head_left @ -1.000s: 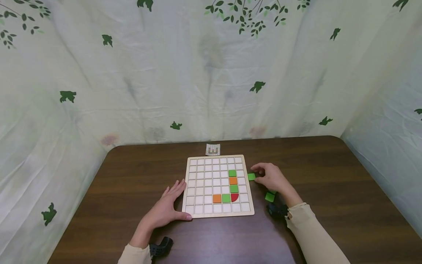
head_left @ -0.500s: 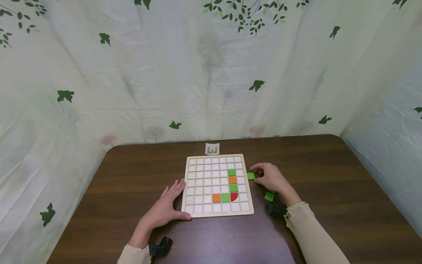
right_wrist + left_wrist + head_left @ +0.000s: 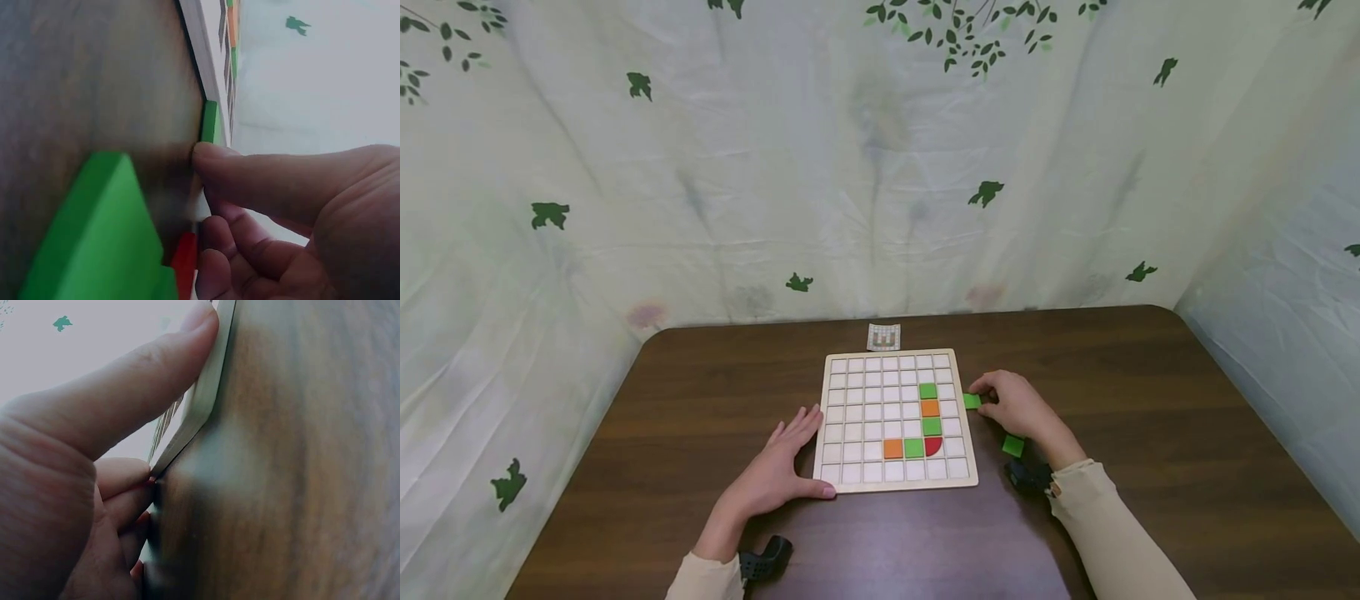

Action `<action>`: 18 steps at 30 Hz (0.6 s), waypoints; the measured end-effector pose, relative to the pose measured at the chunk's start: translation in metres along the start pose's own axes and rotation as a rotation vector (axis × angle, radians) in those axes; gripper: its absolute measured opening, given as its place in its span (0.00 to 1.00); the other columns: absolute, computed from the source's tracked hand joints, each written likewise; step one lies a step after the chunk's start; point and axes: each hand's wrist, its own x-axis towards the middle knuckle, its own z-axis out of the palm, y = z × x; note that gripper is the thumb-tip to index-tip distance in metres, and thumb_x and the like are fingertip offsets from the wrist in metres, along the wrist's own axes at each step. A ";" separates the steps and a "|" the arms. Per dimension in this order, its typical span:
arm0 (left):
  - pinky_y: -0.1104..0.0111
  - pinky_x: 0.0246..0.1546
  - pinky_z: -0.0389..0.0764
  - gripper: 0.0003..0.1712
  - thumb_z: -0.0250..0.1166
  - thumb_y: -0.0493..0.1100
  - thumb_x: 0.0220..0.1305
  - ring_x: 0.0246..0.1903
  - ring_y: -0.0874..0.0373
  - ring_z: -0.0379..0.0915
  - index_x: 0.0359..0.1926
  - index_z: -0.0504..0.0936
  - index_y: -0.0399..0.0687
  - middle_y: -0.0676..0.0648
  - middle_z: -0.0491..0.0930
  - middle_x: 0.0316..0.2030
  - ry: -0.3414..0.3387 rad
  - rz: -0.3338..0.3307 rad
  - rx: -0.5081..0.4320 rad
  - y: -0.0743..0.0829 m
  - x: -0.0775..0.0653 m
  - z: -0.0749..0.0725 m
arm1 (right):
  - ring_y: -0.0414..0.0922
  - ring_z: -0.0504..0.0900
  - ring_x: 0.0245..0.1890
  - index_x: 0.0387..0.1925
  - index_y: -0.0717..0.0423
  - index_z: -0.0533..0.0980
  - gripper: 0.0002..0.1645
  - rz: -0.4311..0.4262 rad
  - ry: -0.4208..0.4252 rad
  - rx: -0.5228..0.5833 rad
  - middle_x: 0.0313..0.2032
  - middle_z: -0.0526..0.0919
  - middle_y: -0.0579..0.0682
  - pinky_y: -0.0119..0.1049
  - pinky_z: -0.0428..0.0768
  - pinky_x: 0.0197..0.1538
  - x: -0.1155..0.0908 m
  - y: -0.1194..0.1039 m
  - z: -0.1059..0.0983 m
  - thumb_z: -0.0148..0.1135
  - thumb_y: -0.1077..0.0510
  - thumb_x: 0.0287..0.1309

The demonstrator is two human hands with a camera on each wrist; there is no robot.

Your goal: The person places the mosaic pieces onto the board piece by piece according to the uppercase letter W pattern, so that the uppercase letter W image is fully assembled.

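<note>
A pale board point(image 3: 895, 487) with a grid of white cells lies on the table in the head view. Green, orange and red tiles fill some of its cells on the right side. My left hand point(image 3: 778, 471) rests at the board's lower left corner, fingers spread along the left edge and thumb at the front edge. Beside the right edge, my right hand point(image 3: 1015, 407) pinches a green square tile point(image 3: 972, 401) between thumb and fingers. In the right wrist view that tile point(image 3: 210, 122) sits right at the board's side point(image 3: 206, 56).
Near the right wrist lies another green tile point(image 3: 1012, 446); a red piece point(image 3: 184, 262) shows behind it in the right wrist view. A small printed card point(image 3: 883, 337) lies beyond the board. The brown table point(image 3: 1112, 375) ends at a white leaf-print curtain point(image 3: 880, 233).
</note>
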 end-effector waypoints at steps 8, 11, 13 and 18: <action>0.44 0.74 0.37 0.70 0.80 0.64 0.43 0.78 0.44 0.37 0.78 0.53 0.38 0.41 0.50 0.78 0.002 0.002 -0.001 0.002 0.001 -0.001 | 0.52 0.79 0.48 0.53 0.58 0.81 0.16 0.005 0.017 0.006 0.49 0.81 0.54 0.51 0.79 0.51 -0.005 -0.007 -0.009 0.66 0.65 0.64; 0.43 0.74 0.37 0.70 0.80 0.64 0.43 0.78 0.44 0.37 0.78 0.54 0.38 0.41 0.50 0.78 0.003 0.002 -0.005 0.003 0.001 -0.001 | 0.53 0.78 0.50 0.53 0.57 0.81 0.16 -0.003 0.032 0.018 0.51 0.81 0.55 0.52 0.79 0.53 -0.008 -0.013 -0.009 0.66 0.63 0.64; 0.43 0.74 0.37 0.70 0.80 0.64 0.43 0.78 0.44 0.38 0.78 0.54 0.38 0.41 0.50 0.78 0.003 0.003 -0.010 0.003 0.001 -0.001 | 0.53 0.78 0.51 0.53 0.58 0.81 0.16 -0.018 0.042 0.025 0.52 0.81 0.55 0.52 0.79 0.53 -0.009 -0.017 -0.009 0.66 0.63 0.64; 0.43 0.74 0.37 0.70 0.80 0.63 0.43 0.78 0.43 0.37 0.78 0.53 0.38 0.41 0.50 0.78 -0.003 -0.006 -0.019 0.003 0.000 -0.001 | 0.53 0.79 0.49 0.53 0.59 0.81 0.17 -0.056 0.069 0.042 0.50 0.81 0.55 0.51 0.80 0.51 -0.011 -0.025 -0.008 0.67 0.64 0.63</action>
